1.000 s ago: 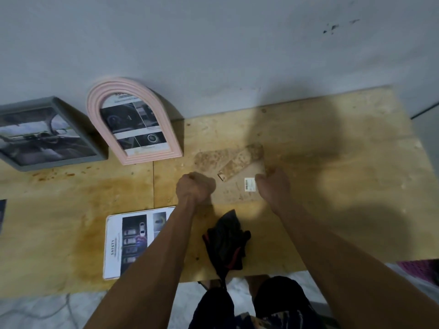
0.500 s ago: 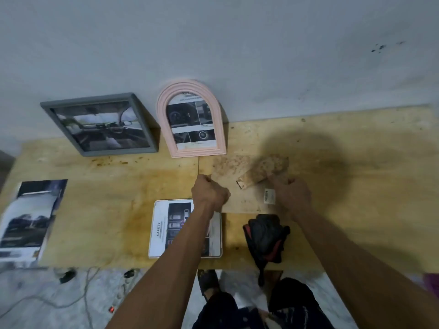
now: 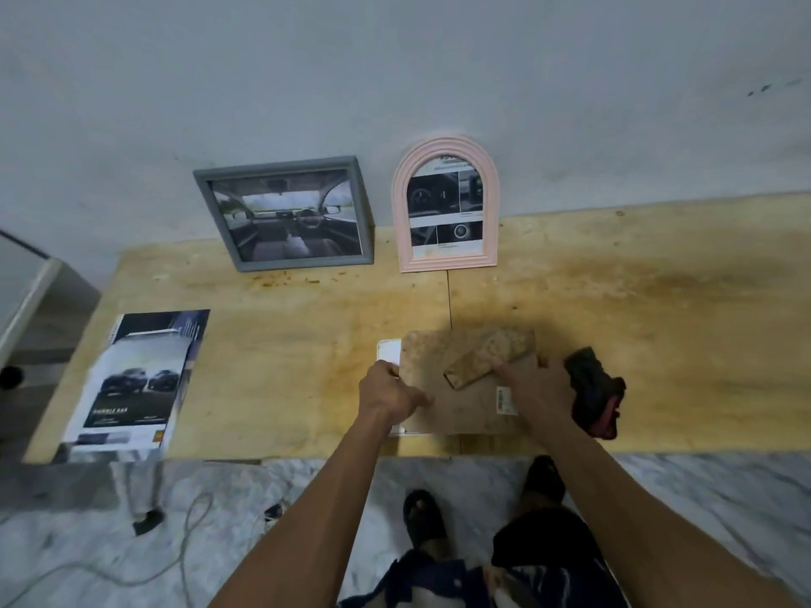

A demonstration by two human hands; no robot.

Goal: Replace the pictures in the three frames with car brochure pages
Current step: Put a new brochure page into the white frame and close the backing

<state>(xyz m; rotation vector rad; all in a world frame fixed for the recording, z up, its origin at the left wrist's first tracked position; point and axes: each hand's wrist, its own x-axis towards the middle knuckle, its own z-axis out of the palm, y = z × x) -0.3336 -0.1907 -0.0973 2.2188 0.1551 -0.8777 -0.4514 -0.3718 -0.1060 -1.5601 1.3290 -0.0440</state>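
i note the yellow-stained plywood table (image 3: 614, 309) carries the third frame face down near its front edge: a brown fibreboard backing panel (image 3: 465, 410) with a speckled cork easel stand (image 3: 487, 357) angled across it, its long axis running from low-left to upper-right. both hands sit on it, so neither must reach. the left hand (image 3: 388, 394) presses flat on the panel's left edge over a white page edge (image 3: 389, 354), while the right hand (image 3: 533, 386) touches the stand's lower end; i cannot tell whether it pinches.

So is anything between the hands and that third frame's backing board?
Nothing visible. The left hand rests on the backing board's left edge, and the right hand touches its easel stand.
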